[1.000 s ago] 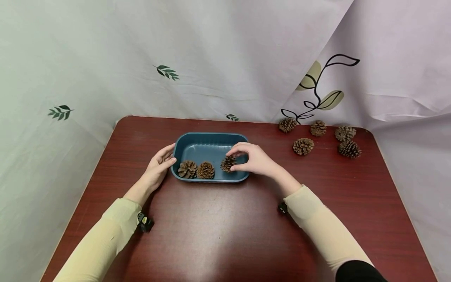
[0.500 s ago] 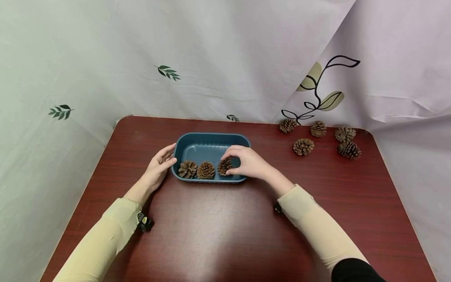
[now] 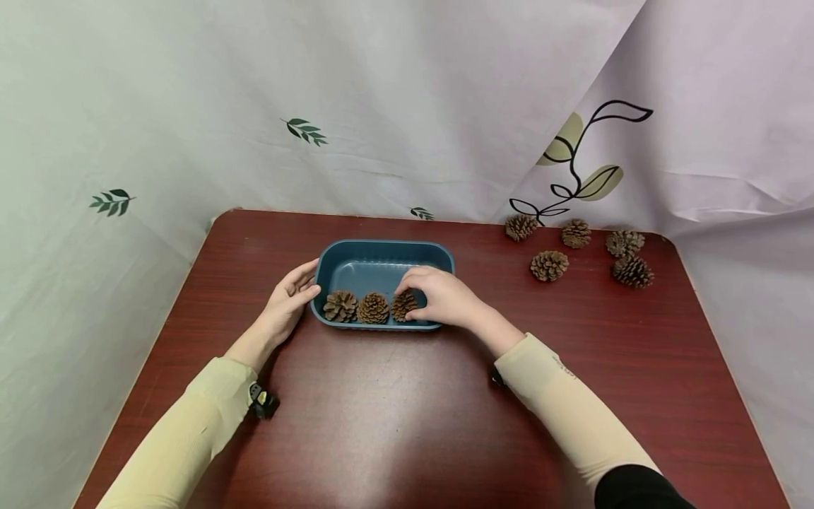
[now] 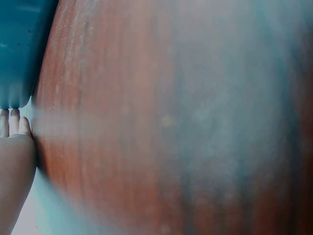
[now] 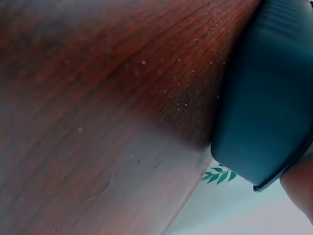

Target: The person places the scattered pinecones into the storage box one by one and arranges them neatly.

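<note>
Two cream sleeves (image 3: pixel 184 438) come up from the bottom of the frame, one from the lower left and one from the lower right, over a dark red table (image 3: pixel 394 424).

Just below the middle of the frame, the left hand (image 3: pixel 287 300) lies against the left end of a blue tray (image 3: pixel 381 251), fingers fairly straight and spread along its wall, thumb near the rim. In the left wrist view the fingertips (image 4: pixel 12 120) touch the tray's (image 4: pixel 19 54) outer side near the left edge of the frame.

The right hand (image 3: pixel 441 297) reaches over the tray's right part, its fingers curled down around the rightmost cone (image 3: pixel 403 305), pinching it between thumb and fingertips; the cone sits low in the tray against the near wall. Two more cones lie left of it in a row along the same wall: a middle cone (image 3: pixel 372 308) just beside it, and a left cone (image 3: pixel 340 306) next to that. The far half of the tray floor is bare blue. The right wrist view shows only the tray's (image 5: pixel 269 107) outside wall at the right edge of the frame, and the table (image 5: pixel 98 122) filling the left.

Further back, in the upper right part of the table, five loose cones (image 3: pixel 550 265) lie scattered, well apart from the tray. Behind everything hangs a pale cloth (image 3: pixel 305 131) with small leaf prints.
</note>
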The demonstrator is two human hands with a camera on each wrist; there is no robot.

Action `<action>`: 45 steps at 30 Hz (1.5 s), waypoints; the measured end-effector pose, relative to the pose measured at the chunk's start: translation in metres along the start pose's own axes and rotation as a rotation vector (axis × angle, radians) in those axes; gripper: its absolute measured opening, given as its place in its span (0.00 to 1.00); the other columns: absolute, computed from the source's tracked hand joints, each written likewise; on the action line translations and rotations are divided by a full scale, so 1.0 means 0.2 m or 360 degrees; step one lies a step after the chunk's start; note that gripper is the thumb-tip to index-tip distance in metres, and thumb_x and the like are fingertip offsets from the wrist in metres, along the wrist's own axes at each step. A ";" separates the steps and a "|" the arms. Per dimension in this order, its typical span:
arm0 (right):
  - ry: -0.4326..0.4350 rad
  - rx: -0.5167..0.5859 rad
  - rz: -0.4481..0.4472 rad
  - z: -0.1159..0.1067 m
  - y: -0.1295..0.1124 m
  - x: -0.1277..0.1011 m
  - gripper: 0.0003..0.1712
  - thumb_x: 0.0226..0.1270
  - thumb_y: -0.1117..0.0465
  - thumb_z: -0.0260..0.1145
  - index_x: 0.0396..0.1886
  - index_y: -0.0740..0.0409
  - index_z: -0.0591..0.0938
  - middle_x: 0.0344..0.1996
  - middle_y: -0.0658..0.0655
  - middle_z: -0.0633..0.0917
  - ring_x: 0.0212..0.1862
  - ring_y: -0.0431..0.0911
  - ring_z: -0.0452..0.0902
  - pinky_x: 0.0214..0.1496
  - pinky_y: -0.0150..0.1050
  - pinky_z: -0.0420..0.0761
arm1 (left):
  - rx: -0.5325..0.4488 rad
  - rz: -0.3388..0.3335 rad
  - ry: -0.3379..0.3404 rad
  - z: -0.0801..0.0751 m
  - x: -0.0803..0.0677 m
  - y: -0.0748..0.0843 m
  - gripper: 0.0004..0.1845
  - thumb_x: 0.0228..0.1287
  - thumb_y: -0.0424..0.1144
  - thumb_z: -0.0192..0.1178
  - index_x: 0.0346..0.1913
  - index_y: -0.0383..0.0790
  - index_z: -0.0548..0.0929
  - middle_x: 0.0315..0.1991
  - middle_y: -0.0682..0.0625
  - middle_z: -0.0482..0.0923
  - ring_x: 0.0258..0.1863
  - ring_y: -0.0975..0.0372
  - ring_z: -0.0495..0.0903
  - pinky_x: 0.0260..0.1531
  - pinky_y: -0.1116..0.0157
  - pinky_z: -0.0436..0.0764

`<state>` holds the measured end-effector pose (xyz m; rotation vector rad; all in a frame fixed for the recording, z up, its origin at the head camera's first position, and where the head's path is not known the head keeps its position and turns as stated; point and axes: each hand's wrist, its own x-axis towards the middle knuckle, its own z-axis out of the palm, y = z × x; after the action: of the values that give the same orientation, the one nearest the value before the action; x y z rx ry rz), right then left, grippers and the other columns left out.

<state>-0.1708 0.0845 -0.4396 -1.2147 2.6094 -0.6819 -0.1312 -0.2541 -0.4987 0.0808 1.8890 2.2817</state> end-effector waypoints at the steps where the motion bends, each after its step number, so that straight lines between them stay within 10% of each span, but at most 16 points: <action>1: 0.0000 -0.0010 -0.0001 0.00 0.00 0.00 0.22 0.63 0.55 0.83 0.56 0.51 0.88 0.58 0.53 0.87 0.70 0.52 0.78 0.78 0.50 0.72 | 0.0002 -0.0002 0.0001 0.00 0.00 0.00 0.33 0.80 0.27 0.55 0.83 0.32 0.59 0.64 0.68 0.78 0.65 0.75 0.76 0.63 0.77 0.75; 45: -0.0028 0.0029 -0.0107 0.02 -0.02 0.02 0.17 0.67 0.59 0.78 0.55 0.52 0.89 0.53 0.52 0.89 0.58 0.47 0.85 0.64 0.44 0.82 | -0.0021 0.0014 0.0011 0.01 0.00 0.00 0.32 0.80 0.26 0.54 0.82 0.34 0.61 0.65 0.68 0.78 0.66 0.74 0.76 0.63 0.77 0.75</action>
<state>-0.1683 0.0779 -0.4404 -1.3026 2.5524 -0.7025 -0.1319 -0.2524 -0.4985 0.0797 1.8807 2.3026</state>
